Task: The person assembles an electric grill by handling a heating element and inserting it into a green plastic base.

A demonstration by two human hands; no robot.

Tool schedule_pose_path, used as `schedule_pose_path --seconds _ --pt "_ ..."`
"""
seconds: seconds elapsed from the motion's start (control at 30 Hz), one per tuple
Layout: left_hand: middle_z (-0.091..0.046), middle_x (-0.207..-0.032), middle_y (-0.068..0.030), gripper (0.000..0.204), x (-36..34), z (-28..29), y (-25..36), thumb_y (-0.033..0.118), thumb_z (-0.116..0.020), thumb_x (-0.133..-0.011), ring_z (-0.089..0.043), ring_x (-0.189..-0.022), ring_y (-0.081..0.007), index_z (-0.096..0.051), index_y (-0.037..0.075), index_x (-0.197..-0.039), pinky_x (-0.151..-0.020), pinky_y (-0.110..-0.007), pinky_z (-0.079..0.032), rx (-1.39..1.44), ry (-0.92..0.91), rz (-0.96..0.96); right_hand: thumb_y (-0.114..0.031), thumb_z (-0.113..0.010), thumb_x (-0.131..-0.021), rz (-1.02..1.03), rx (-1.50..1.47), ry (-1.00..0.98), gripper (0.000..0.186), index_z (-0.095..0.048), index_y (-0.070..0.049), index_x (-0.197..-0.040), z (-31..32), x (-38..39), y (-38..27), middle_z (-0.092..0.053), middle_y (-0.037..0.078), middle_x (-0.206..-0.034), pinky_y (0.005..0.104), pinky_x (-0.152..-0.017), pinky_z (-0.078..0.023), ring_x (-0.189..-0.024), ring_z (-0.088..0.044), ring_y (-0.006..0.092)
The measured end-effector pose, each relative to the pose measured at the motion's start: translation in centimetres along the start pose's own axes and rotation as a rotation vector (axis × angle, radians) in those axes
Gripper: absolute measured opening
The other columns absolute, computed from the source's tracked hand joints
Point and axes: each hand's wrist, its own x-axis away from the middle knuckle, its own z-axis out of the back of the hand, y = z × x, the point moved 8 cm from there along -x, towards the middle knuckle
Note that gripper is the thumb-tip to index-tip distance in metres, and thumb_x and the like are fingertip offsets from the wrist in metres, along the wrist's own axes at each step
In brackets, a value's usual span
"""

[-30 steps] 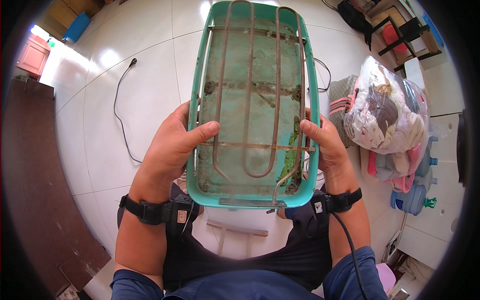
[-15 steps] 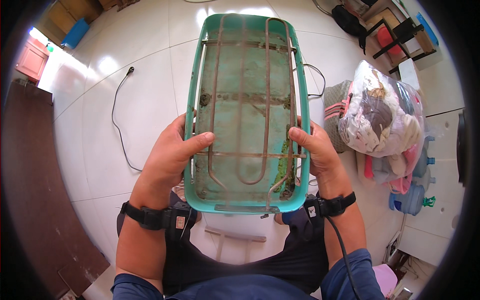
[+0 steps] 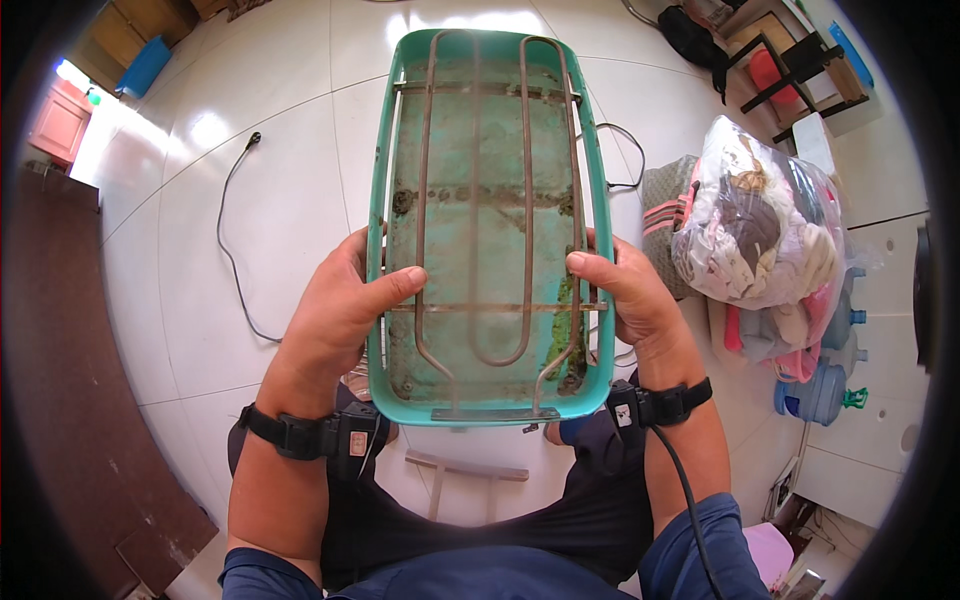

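Between my two hands is a worn green electric heater, a long metal tray (image 3: pixel 455 260) with an open front. Brown bent heating tubes (image 3: pixel 527 200) run along its length over thin crossbars (image 3: pixel 490 308). Dirt and rust stain the inside, and a yellow-green patch (image 3: pixel 562 330) shows at its lower right. My left hand (image 3: pixel 335 300) grips the left long rim, thumb over the edge, fingers hidden behind. On the opposite rim my right hand (image 3: pixel 640 295) holds in the same way, its thumb on the inner edge.
A black cord with a plug (image 3: pixel 230 220) lies on the tiled floor at left, beside a dark brown wooden piece (image 3: pixel 70 350). At right are a clear bag of clothes (image 3: pixel 750 220) and blue water bottles (image 3: pixel 825 392). A metal bar (image 3: pixel 468 466) lies between my legs.
The heater has shifted very slightly left in the view, along with the surroundings. Both hands keep the same hold on its rims.
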Motion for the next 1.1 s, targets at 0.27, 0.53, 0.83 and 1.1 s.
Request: schedule_pose_path --seconds 0.27,0.53,0.83,1.1 --pt "-0.063 -0.114 -0.0111 0.077 0.3 -0.3 0.7 0.016 -0.080 -0.079 -0.060 -0.103 -0.0170 -0.040 -0.009 -0.139 -0.096 -0.033 -0.047 -0.053 -0.005 -0.028 -0.016 -0.075 -0.085 0.021 -0.012 0.000 0.054 -0.055 0.002 -0.131 -1.0 0.5 0.1 -0.063 0.007 -0.117 0.0309 -0.093 -0.048 -0.102 -0.059 0.0145" --pt "-0.062 -0.116 -0.0129 0.068 0.2 -0.4 0.3 0.012 -0.075 -0.082 -0.060 -0.103 -0.0180 -0.042 -0.010 -0.137 -0.095 -0.033 -0.048 -0.019 0.002 -0.025 -0.027 -0.080 -0.083 0.050 -0.013 0.021 0.049 -0.056 -0.003 -0.117 -2.2 1.1 -1.1 -0.053 -0.004 -0.093 0.0243 -0.076 -0.045 -0.085 -0.049 0.0062" --pt "-0.063 -0.116 -0.0133 0.066 0.3 -0.7 0.8 0.013 -0.072 -0.083 -0.061 -0.104 -0.0177 -0.043 -0.009 -0.137 -0.096 -0.032 -0.048 -0.072 0.021 -0.017 -0.028 -0.079 -0.084 0.054 -0.005 0.008 0.045 -0.056 -0.004 -0.115 -2.0 1.0 -1.2 -0.052 -0.004 -0.092 0.0221 -0.073 -0.043 -0.083 -0.048 0.0051" --pt "-0.064 -0.113 -0.0112 0.057 0.6 -0.8 1.1 0.014 -0.071 -0.083 -0.062 -0.101 -0.0168 -0.050 -0.007 -0.132 -0.094 -0.031 -0.049 -0.086 0.041 -0.039 -0.030 -0.078 -0.085 0.051 0.007 0.003 0.044 -0.057 -0.004 -0.114 -2.1 1.0 -1.3 -0.053 -0.004 -0.093 0.0231 -0.073 -0.045 -0.083 -0.050 0.0059"
